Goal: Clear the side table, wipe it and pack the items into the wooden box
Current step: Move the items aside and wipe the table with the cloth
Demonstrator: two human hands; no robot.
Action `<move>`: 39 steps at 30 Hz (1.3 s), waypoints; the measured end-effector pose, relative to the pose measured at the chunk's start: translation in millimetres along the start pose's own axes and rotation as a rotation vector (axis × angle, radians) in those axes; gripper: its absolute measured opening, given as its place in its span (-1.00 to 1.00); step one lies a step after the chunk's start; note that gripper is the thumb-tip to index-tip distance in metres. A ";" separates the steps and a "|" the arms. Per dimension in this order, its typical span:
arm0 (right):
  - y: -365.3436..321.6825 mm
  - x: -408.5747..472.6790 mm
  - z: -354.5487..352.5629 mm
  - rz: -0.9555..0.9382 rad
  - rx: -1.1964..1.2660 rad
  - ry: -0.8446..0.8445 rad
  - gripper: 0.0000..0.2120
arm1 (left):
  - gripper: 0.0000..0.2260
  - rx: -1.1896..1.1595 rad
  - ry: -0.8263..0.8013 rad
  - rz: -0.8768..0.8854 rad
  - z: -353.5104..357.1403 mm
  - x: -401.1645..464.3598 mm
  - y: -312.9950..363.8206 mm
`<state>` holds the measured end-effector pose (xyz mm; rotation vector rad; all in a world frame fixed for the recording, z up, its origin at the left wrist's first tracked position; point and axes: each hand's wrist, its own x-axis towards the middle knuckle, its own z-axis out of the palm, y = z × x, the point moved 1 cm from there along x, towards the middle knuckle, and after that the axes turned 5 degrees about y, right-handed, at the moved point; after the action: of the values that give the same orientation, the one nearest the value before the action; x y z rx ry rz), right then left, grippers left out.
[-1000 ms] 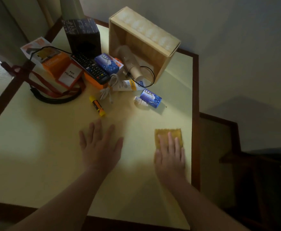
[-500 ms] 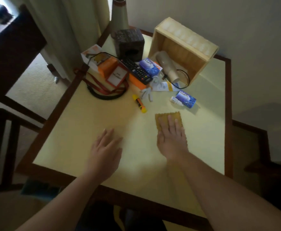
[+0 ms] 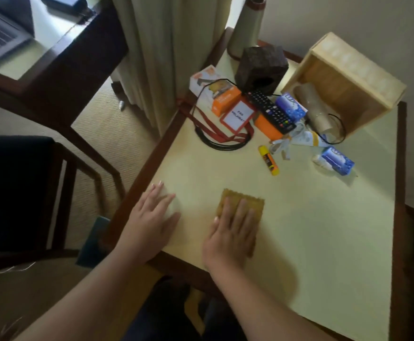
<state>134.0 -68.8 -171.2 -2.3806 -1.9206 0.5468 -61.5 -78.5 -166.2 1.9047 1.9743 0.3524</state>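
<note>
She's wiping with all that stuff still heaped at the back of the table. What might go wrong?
The right hand presses the yellow cloth flat; a wider sweep may knock the yellow glue stick or the small blue box lying loose nearby. The looped black cable near the table's dark wooden edge might get dragged off. The area under the pile may stay unwiped.

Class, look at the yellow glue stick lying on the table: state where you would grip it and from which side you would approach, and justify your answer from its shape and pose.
Grip the glue stick across the middle of its barrel, coming down from above. It lies flat on the table, a slim cylinder with bare surface along both long sides, so two fingers probably fit there. Its ends are narrow and would likely slip.
</note>
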 end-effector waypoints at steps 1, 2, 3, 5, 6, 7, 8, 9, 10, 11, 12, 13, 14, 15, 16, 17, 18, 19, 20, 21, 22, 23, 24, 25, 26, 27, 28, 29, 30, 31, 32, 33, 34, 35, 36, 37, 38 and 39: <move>-13.2 6.6 1.8 -0.071 -0.024 -0.019 -0.42 | -0.48 0.000 -0.001 0.006 -1.2 -3.2 -3.5; -25.0 16.9 0.1 -0.151 -0.054 -0.049 -0.43 | -0.49 0.002 -0.004 0.001 -2.5 -7.0 -7.8; -34.4 30.0 -0.1 -0.238 -0.085 -0.060 -0.43 | -0.50 0.005 -0.010 -0.009 -3.6 -11.3 -11.9; -55.8 61.0 -5.4 -0.397 -0.146 -0.086 -0.43 | -0.49 0.004 -0.025 -0.025 -6.5 -21.4 -17.3; -67.7 76.5 -7.2 -0.470 -0.184 -0.109 -0.42 | -0.48 0.003 -0.034 -0.024 -7.7 -26.2 -18.5; -78.9 91.3 -7.2 -0.533 -0.216 -0.138 -0.42 | -0.48 0.005 -0.041 -0.020 -10.2 -29.8 -18.1; -90.2 104.5 -7.3 -0.587 -0.240 -0.171 -0.42 | -0.48 0.006 -0.051 -0.023 -12.8 -32.2 -17.3; -100.3 115.3 -6.9 -0.635 -0.256 -0.193 -0.42 | -0.49 -0.001 -0.063 -0.035 -16.1 -33.1 -16.2; -109.7 124.1 -6.7 -0.676 -0.269 -0.202 -0.43 | -0.50 -0.022 -0.075 -0.051 -18.4 -33.0 -16.3; -118.9 131.6 -5.8 -0.701 -0.278 -0.205 -0.43 | -0.52 -0.055 -0.080 -0.063 -20.7 -32.4 -16.6; -127.4 137.5 -4.9 -0.705 -0.286 -0.211 -0.43 | -0.55 -0.102 -0.066 -0.070 -23.5 -32.1 -17.0; -135.6 140.5 -3.2 -0.694 -0.293 -0.219 -0.43 | -0.57 -0.154 -0.032 -0.078 -27.3 -31.6 -17.2; -142.9 139.3 -1.8 -0.681 -0.296 -0.231 -0.43 | -0.61 -0.203 0.022 -0.092 -32.0 -30.9 -17.5; -148.7 133.8 -0.9 -0.683 -0.298 -0.250 -0.42 | -0.64 -0.246 0.096 -0.115 -37.4 -29.6 -18.0; -151.4 123.7 -0.2 -0.717 -0.302 -0.274 -0.42 | -0.66 -0.283 0.177 -0.142 -42.4 -27.3 -19.0; -149.6 108.8 -0.2 -0.787 -0.299 -0.301 -0.42 | -0.67 -0.314 0.247 -0.164 -47.5 -23.5 -19.0; -142.9 90.3 -0.8 -0.886 -0.291 -0.329 -0.42 | -0.68 -0.337 0.287 -0.181 -51.5 -19.0 -19.0; -131.6 70.2 -2.9 -0.993 -0.282 -0.353 -0.42 | -0.69 -0.349 0.298 -0.195 -55.8 -13.2 -17.7; -116.7 51.3 -6.4 -1.090 -0.280 -0.372 -0.42 | -0.70 -0.355 0.282 -0.209 -58.3 -7.1 -16.9; -98.7 37.6 -11.0 -1.159 -0.278 -0.386 -0.42 | -0.70 -0.352 0.253 -0.217 -59.8 -0.9 -15.1; -79.5 31.1 -17.0 -1.184 -0.278 -0.391 -0.43 | -0.69 -0.342 0.225 -0.211 -59.8 5.3 -12.6; -59.9 33.4 -22.8 -1.161 -0.278 -0.374 -0.44 | -0.67 -0.329 0.204 -0.192 -58.2 11.8 -9.0; -39.2 42.3 -28.1 -1.089 -0.275 -0.335 -0.45 | -0.66 -0.312 0.186 -0.171 -55.8 17.7 -4.8; -17.7 54.7 -32.8 -0.964 -0.262 -0.294 -0.46 | -0.65 -0.297 0.166 -0.160 -53.1 23.5 1.0; 3.1 66.8 -37.7 -0.805 -0.230 -0.254 -0.47 | -0.65 -0.283 0.149 -0.153 -49.4 29.0 7.3; 21.7 76.1 -42.2 -0.645 -0.192 -0.205 -0.47 | -0.65 -0.273 0.138 -0.144 -45.4 34.0 15.3; 36.2 80.2 -43.9 -0.510 -0.174 -0.160 -0.46 | -0.66 -0.268 0.131 -0.134 -40.0 38.4 24.0; 45.2 79.4 -43.6 -0.421 -0.171 -0.136 -0.45 | -0.66 -0.260 0.125 -0.124 -33.8 42.6 33.9; 51.2 72.8 -42.1 -0.391 -0.165 -0.139 -0.45 | -0.66 -0.252 0.116 -0.116 -27.0 46.2 44.5; 57.1 59.6 -41.4 -0.431 -0.171 -0.179 -0.45 | -0.66 -0.246 0.102 -0.112 -19.5 49.3 55.5; 64.5 41.6 -42.9 -0.539 -0.182 -0.243 -0.45 | -0.65 -0.243 0.082 -0.108 -11.4 52.6 66.5; 77.2 22.6 -46.6 -0.689 -0.178 -0.299 -0.45 | -0.65 -0.241 0.055 -0.098 -2.2 56.2 77.5; 97.8 6.5 -50.5 -0.833 -0.165 -0.323 -0.45 | -0.64 -0.234 0.028 -0.078 6.9 58.7 88.0; 126.4 -1.6 -54.2 -0.924 -0.161 -0.315 -0.46 | -0.64 -0.221 0.005 -0.051 16.3 61.1 97.9; 157.9 -0.4 -58.2 -0.956 -0.163 -0.279 -0.48 | -0.63 -0.203 -0.012 -0.023 25.7 63.2 106.7; 188.6 6.7 -62.5 -0.910 -0.193 -0.233 -0.51 | -0.61 -0.182 -0.025 -0.004 34.2 64.9 115.4; 218.3 18.1 -67.0 -0.802 -0.223 -0.191 -0.52 | -0.60 -0.160 -0.032 0.006 42.5 66.4 124.0; 247.5 33.7 -73.6 -0.650 -0.233 -0.122 -0.53 | -0.58 -0.131 -0.033 0.008 50.2 67.4 132.8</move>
<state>394.1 -80.9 -170.9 -1.6711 -2.7477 0.4385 78.9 -8.2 -160.7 1.8259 1.8750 0.4379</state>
